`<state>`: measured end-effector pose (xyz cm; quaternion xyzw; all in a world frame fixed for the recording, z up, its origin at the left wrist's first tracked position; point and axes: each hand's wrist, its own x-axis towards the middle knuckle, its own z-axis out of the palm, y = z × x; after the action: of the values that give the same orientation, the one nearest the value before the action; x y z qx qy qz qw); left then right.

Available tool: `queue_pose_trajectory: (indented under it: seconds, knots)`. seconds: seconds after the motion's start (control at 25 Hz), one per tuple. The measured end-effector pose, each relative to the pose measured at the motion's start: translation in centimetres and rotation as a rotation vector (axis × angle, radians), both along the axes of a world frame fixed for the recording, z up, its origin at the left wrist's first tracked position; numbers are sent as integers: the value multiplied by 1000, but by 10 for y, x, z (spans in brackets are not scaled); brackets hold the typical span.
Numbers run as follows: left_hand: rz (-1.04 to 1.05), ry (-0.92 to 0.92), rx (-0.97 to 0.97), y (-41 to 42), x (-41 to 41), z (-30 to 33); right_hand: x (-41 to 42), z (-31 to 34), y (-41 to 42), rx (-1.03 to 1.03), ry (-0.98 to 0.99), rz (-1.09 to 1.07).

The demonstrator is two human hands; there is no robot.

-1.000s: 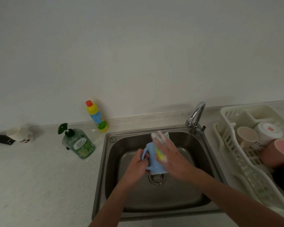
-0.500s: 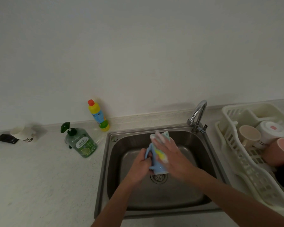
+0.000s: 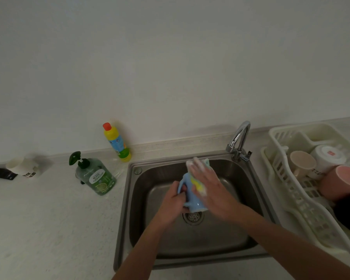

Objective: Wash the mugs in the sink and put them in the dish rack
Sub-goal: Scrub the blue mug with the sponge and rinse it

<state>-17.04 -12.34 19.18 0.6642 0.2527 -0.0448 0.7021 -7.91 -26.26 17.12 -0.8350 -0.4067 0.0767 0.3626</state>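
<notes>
Step in hand: scrubbing. Left hand point(image 3: 173, 202) is gripping the light-blue mug point(image 3: 192, 196) by its handle side over the sink point(image 3: 240, 178) drain; right hand point(image 3: 209, 185) is pressing a yellow sponge point(image 3: 198, 185) flat-fingered against the mug's wall. Next, judging: rinsing under the faucet point(image 3: 239, 139), then carrying rightward to the dish rack point(image 3: 291, 188), already holding several mugs. Labels on the green pump bottle point(image 3: 96, 175) and yellow bottle point(image 3: 117, 143) are unreadable.

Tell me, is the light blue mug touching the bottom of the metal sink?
Apart. In the head view the light blue mug is held up by both hands, and the drain of the metal sink shows below it.
</notes>
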Motion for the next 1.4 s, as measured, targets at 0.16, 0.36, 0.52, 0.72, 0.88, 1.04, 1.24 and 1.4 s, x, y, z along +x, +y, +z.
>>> queue_pose_trajectory:
  seconds: [0.16, 0.36, 0.52, 0.72, 0.88, 1.04, 1.24, 1.4]
  knots:
    - [165, 19, -27, 13, 2, -1, -3, -3, -25, -40, 256, -56]
    - [55, -28, 0, 5, 3, 0, -18, -10, 1, -189, -383, 91]
    - [71, -4, -8, 6, -1, 1, 6, 7, -7, 64, 293, -49]
    - [185, -10, 26, 17, 5, 8, -15, -1, -18, -62, 209, -28]
    - [68, -17, 7, 9, 6, 7, -11, 10, 0, -147, -288, 93]
    - [130, 11, -27, 13, 4, 6, 4, 7, -4, 48, 242, -77]
    - [131, -33, 3, 15, 4, 4, -26, -10, 1, -133, -232, 71]
    - [75, -10, -7, 7, -3, 0, -5, 11, 8, 33, 142, -13]
